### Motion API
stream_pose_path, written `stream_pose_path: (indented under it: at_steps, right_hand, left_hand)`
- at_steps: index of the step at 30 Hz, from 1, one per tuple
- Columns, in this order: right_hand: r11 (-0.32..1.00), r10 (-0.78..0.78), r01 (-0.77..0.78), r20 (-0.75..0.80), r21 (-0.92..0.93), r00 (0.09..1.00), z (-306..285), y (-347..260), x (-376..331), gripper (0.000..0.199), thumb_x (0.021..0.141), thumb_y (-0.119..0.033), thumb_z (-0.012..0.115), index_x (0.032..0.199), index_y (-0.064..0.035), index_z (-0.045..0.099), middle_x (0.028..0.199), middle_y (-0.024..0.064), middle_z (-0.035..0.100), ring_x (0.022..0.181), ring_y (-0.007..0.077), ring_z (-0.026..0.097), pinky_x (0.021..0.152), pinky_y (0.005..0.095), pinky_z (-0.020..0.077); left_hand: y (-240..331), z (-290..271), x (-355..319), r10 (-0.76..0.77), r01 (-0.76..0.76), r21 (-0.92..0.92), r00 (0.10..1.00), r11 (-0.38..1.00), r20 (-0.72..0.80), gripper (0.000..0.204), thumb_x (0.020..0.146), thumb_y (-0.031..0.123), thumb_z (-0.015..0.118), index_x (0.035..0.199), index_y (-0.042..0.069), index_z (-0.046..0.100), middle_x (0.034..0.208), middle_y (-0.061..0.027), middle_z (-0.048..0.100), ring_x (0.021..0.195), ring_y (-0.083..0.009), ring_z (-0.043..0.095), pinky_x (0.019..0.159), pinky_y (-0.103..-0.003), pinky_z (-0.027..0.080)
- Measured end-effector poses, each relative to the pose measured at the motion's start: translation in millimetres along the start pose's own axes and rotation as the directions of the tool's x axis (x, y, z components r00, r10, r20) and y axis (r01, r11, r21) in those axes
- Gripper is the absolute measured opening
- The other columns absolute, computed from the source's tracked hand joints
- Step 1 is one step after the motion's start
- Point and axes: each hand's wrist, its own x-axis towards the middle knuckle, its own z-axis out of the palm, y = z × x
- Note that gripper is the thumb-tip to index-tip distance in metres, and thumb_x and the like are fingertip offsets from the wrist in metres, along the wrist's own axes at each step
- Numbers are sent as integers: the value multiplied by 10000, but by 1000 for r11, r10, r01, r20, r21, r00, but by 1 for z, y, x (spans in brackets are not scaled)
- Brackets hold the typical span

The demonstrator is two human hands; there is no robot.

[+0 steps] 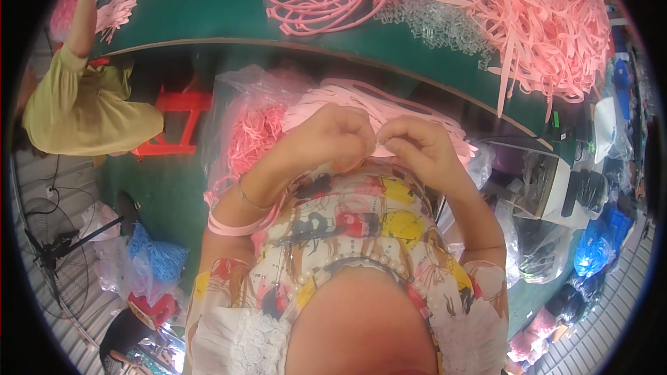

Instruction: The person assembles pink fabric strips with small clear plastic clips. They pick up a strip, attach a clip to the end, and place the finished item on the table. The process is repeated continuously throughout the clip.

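Observation:
My left hand (342, 140) is closed, its fingers curled in a pinch just above my lap. Close beside it, my right hand (417, 149) also pinches, thumb against forefinger. The fingertips nearly meet, and what lies between them is too small or hidden to make out. Behind both hands spreads a bundle of flat pale pink straps (396, 107). A pink strap loop (240, 228) hangs around my left forearm. Left of the bundle, a clear plastic bag (233, 94) holds brighter pink straps (256, 135).
On the green table (201, 10) ahead lie looped pink cords (316, 3), a heap of small clear plastic pieces (441, 17) and a large pile of pink straps (542, 24). A person in a yellow-green top (90, 107) sits at the left by a red stool (184, 102).

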Motion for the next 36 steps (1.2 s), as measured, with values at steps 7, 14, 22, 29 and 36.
stream_pose_path:
  at_steps: [7, 14, 22, 29, 36]
  right_hand:
    - [987, 105, -92, 93, -134, 990, -12, -4, 4, 117, 877, -52, 561, 966, -10, 623, 824, 46, 602, 815, 63, 569, 654, 210, 469]
    - [935, 248, -259, 78, 243, 966, -7, -2, 9, 143, 898, -116, 558, 969, 6, 582, 815, 15, 599, 713, 55, 567, 616, 196, 457]
    - [980, 194, -177, 249, -90, 949, -18, -1, 22, 137, 852, -134, 576, 811, -10, 618, 695, 22, 590, 649, 58, 534, 580, 226, 426]
    - [983, -75, 76, 14, -166, 997, -2, 1, 23, 80, 816, -74, 598, 837, 2, 612, 744, 65, 611, 632, 138, 553, 588, 284, 441]
    - [862, -306, 202, -158, -466, 939, 11, 18, 27, 84, 761, -46, 652, 833, -15, 622, 773, 134, 620, 646, 273, 590, 615, 353, 460]
  left_hand:
    - [-5, -1, 7, -13, 12, -10, 999, 1000, -46, 99, 770, 71, 584, 719, -11, 605, 731, 1, 531, 653, -71, 516, 550, -218, 393]
    - [8, 17, -9, 399, -322, 419, 910, 849, -110, 193, 753, 49, 630, 936, 9, 677, 825, -24, 608, 716, -83, 546, 595, -238, 425]
    - [-8, 11, -10, 561, -407, 580, 821, 706, -106, 250, 763, 81, 675, 1003, 9, 677, 887, -102, 657, 773, -175, 610, 665, -268, 482]
    - [-9, 14, -13, 562, -371, 561, 799, 740, -213, 224, 802, 52, 666, 1016, -14, 669, 896, -100, 658, 740, -131, 604, 637, -226, 482]
    - [-8, 13, -5, 303, -250, 186, 879, 950, -369, 215, 822, 78, 666, 1009, -29, 664, 886, -56, 650, 717, -61, 549, 595, -198, 432]
